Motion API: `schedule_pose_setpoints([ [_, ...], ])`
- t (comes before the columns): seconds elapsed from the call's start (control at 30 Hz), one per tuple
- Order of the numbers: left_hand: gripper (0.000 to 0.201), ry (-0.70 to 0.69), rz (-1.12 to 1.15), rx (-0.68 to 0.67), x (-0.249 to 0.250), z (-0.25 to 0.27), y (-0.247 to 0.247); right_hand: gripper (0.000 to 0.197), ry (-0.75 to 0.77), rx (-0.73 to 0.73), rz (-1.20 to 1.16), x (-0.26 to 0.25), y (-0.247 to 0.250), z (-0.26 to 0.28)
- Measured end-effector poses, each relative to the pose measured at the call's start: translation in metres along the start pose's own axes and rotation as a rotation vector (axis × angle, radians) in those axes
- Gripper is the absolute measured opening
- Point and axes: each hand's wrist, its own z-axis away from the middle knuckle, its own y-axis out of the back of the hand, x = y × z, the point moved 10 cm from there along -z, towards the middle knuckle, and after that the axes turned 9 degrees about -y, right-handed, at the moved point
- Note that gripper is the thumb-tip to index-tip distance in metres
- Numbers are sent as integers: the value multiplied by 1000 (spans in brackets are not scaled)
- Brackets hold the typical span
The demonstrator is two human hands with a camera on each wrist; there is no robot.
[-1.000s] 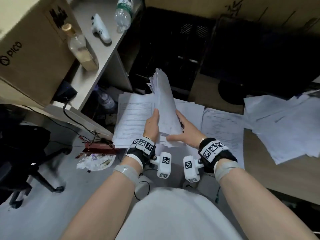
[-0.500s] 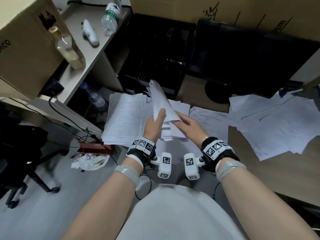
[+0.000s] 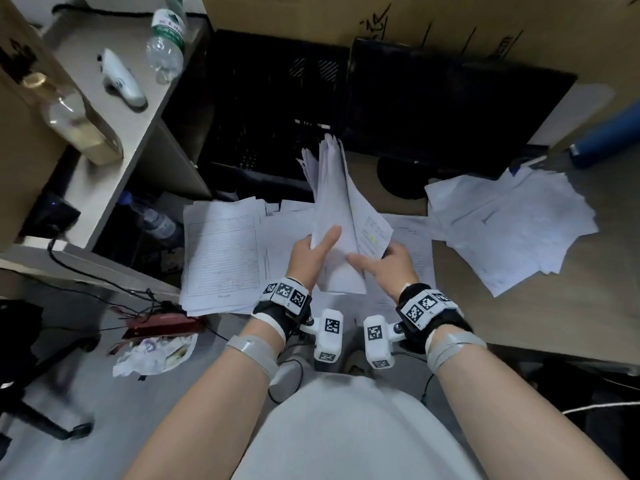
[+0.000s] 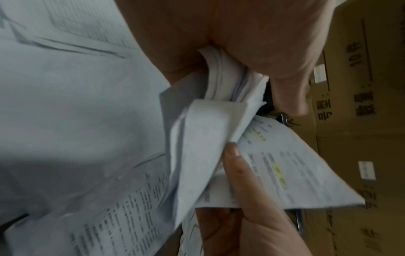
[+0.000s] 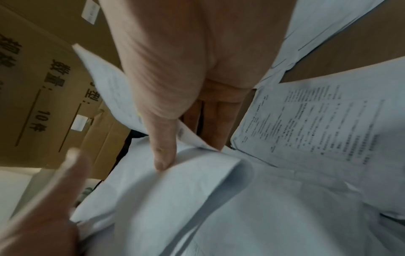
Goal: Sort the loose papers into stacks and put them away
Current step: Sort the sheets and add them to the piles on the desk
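A thick bundle of white papers (image 3: 334, 202) stands nearly upright over the desk, and my left hand (image 3: 313, 252) grips its lower left edge with the thumb across the front. My right hand (image 3: 381, 263) pinches a yellow-highlighted sheet (image 3: 372, 233) that splays off the bundle's right side. In the left wrist view the bundle's edge (image 4: 221, 81) sits wedged between thumb and palm, and the right thumb (image 4: 235, 162) lies on the highlighted sheet (image 4: 289, 173). A flat stack of lined forms (image 3: 221, 258) lies to the left. Loose sheets (image 3: 512, 220) are fanned out on the right.
A black monitor (image 3: 450, 109) and a black crate (image 3: 270, 109) stand behind the papers, with cardboard boxes (image 3: 433, 19) beyond. The shelf (image 3: 114, 109) on the left carries bottles and a white device. A blue cylinder (image 3: 609, 140) lies far right. Crumpled rubbish (image 3: 152, 355) lies on the floor.
My right hand has gone from resting flat on the bundle to pulling a highlighted sheet away from its right side. The bundle stays in my left hand, and the view has tilted upward.
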Motion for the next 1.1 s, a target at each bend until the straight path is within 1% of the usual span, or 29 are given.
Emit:
schedule_pose_setpoints([
  [0.03, 43, -11, -30, -32, -1, -3, -5, 40, 18, 29, 14, -2, 3, 3],
  [0.07, 42, -28, -56, -59, -1, -5, -10, 40, 18, 59, 13, 0, 6, 4],
  [0.1, 38, -39, -90, -73, -3, -9, -12, 40, 3, 102, -29, 3, 12, 5],
  [0.17, 28, -40, -148, -56, -8, -19, -11, 35, -59, 227, -116, 15, 30, 7],
  [0.2, 26, -30, -158, -38, -13, -22, -9, 30, -85, 296, -135, 21, 41, 9],
  [0.27, 30, 3, -173, -17, -23, -25, -4, 23, -155, 407, -149, 39, 62, 13],
  [0.3, 30, 16, -183, -19, -26, -24, -3, 18, -180, 439, -159, 48, 70, 14],
  [0.37, 25, 4, -173, -17, -28, -22, 0, 10, -201, 451, -154, 64, 78, 11],
  [0.47, 16, -22, -187, 46, -26, -20, 18, 13, -247, 422, -66, 82, 76, -4],
  [0.57, 18, -32, -241, 181, -20, -13, 53, 18, -268, 289, 81, 83, 48, -29],
  [0.67, 14, -52, -279, 367, -14, 4, 100, 18, -277, 156, 105, 75, 7, -42],
  [0.73, 14, -36, -301, 462, -17, 18, 125, 19, -293, 78, 128, 75, -16, -45],
  [0.8, 13, -40, -293, 490, -23, 27, 136, 19, -295, 26, 170, 80, -31, -46],
  [0.83, 14, -36, -275, 484, -25, 29, 135, 19, -298, 15, 173, 83, -33, -47],
  [0.9, 14, -23, -263, 444, -32, 27, 127, 18, -329, 43, 180, 91, -26, -44],
  [0.97, 11, -29, -292, 384, -33, 18, 109, 18, -364, 119, 188, 101, -3, -42],
  [1.03, 8, -49, -302, 342, -34, 7, 87, 20, -430, 238, 156, 117, 32, -38],
  [1.1, 9, -59, -298, 307, -36, -2, 61, 28, -530, 358, 113, 145, 74, -35],
])
